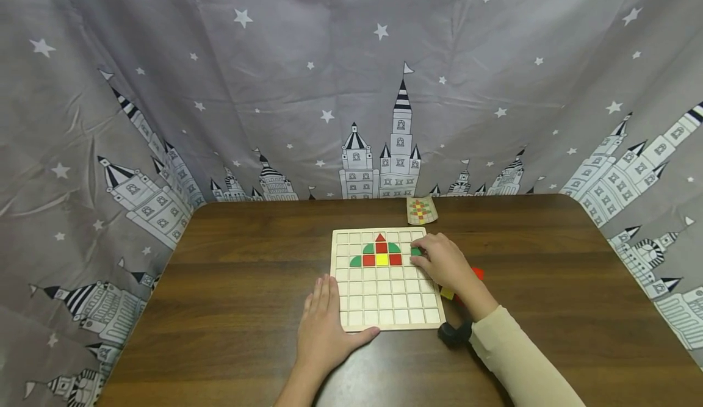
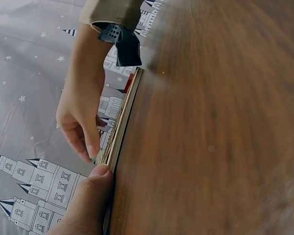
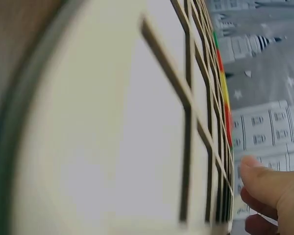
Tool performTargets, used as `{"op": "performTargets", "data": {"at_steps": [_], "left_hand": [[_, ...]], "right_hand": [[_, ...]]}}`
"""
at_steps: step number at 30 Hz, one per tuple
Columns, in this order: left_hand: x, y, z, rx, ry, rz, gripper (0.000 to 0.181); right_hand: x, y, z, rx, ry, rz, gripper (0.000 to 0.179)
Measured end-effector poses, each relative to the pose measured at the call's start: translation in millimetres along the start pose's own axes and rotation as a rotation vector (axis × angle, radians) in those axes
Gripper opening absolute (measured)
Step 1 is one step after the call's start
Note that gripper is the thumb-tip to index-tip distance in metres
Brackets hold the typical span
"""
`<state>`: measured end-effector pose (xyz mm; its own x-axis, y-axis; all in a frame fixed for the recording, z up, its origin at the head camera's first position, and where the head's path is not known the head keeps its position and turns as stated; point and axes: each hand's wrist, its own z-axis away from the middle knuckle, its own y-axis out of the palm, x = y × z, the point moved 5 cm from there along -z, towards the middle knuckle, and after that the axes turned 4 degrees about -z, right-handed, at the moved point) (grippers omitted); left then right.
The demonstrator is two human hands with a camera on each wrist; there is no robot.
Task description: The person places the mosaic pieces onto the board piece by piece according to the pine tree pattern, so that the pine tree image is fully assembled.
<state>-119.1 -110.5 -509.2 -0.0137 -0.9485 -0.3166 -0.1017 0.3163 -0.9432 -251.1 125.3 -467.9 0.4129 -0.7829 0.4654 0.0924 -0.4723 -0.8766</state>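
A gray castle-print curtain (image 1: 285,59) backs a dark wood counter (image 1: 236,260), where a person works on a gridded wooden board (image 1: 384,302) lying beneath and to the left of the right grip (image 1: 443,262). The left grip (image 1: 324,321) rests at the board's left edge, fingers extended, thumb along the near side, pinching nothing; it appears to steady the frame. Beyond the right grip sits a small pattern card (image 1: 421,210). Nearer the person, a black wrist strap (image 1: 454,334) shows at the right cuff, and red pieces (image 1: 479,273) and a yellow piece (image 1: 447,293) lie partly hidden behind the forearm. Left of the right grip stand the laid tiles, topped by a red triangle (image 1: 381,238). Between right thumb and fingers is a green piece (image 1: 415,251), its shape mostly covered. Placing it seems the step in hand; the next move likely calls for seating it beside the row's right-hand red square (image 1: 395,260), though the fingers screen neighboring cells.
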Motion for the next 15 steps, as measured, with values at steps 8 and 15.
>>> {"op": "performTargets", "data": {"at_steps": [8,15], "left_hand": [[0.0,-0.3,0.3,-0.006,0.005,-0.002,0.136],[-0.5,-0.6,0.2,-0.016,0.011,-0.003,0.135]], "right_hand": [[12.4,12.6,-3.6,0.046,-0.022,-0.052,0.026],[8.1,14.6,-3.7,0.061,0.006,-0.101,0.029]]}}
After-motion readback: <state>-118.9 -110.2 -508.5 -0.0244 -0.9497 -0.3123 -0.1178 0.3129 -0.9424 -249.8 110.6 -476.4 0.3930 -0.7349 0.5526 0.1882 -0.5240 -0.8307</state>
